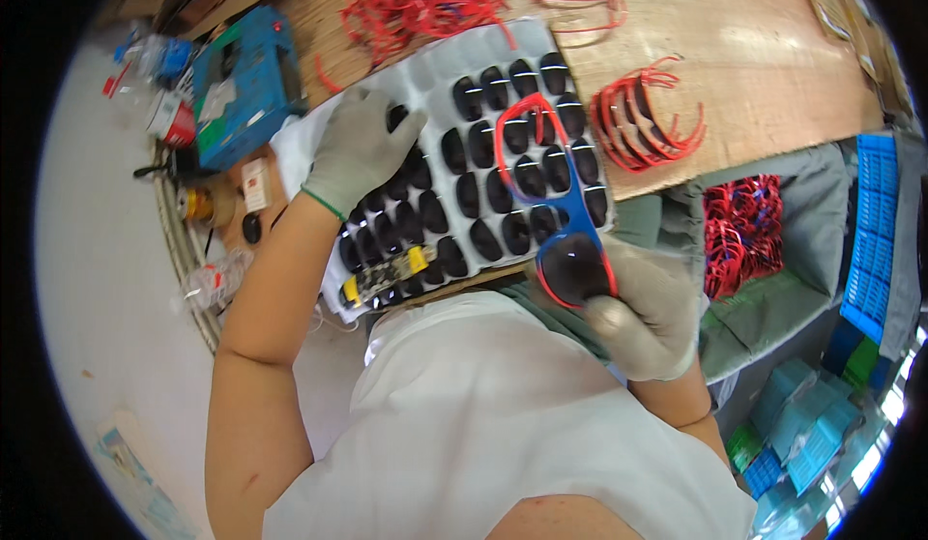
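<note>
Wood tbl (754, 66) w/ lens tray (437, 84), red frame pile (416, 0) (tangled), nested red set (626, 126).

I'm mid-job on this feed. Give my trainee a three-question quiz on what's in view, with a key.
1. True or false: the right hand holds a red and blue glasses frame.
2. Where is the left hand?
A) Inside the grey bin
B) Over the lens tray
C) On the blue box
3. Fill in: a dark lens sits in ___ of the frame's two openings.

Key: 1. True. 2. B. 3. One, the opening nearer the right hand.
</note>
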A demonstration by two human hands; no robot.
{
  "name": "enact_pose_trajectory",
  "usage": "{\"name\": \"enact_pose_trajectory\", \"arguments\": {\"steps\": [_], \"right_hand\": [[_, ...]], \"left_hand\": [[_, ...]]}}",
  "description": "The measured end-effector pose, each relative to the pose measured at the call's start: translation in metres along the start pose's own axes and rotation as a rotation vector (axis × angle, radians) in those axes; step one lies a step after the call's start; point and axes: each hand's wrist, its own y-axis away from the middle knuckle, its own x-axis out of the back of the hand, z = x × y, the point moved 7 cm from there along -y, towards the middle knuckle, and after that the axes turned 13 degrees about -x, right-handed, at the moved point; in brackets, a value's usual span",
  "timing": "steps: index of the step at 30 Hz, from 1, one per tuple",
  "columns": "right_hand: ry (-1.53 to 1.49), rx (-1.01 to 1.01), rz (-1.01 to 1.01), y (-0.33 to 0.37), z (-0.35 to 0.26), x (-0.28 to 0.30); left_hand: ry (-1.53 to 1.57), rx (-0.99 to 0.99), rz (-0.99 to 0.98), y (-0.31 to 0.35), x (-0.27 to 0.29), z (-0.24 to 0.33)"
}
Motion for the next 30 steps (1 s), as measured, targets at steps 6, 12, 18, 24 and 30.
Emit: {"name": "enact_pose_trajectory", "arguments": {"steps": [6,12,18,24,30], "right_hand": [[-0.255,-0.208,0.169,0.009,0.033,-0.01],[-0.024,-0.154,0.136,0.014,0.038,-0.02],[0.324,-0.163,-0.072,0.011,0.02,-0.054],[-0.085,-0.217,-0.035,0.026,0.034,-0.086],[0.014,-0.314,-0.241,0.025,0.027,-0.099]], "left_hand": [[0.047,0.055,0.021,-0.014,-0.006,0.001],[1.215,0.348,-0.019,0.022,0.041,0.054],[1.593,0.272,0.183,0.098,0.043,0.113],[1.56,0.124,0.235,0.137,0.055,0.12],[2.222,0.376,-0.048,0.163,0.036,0.12]]}}
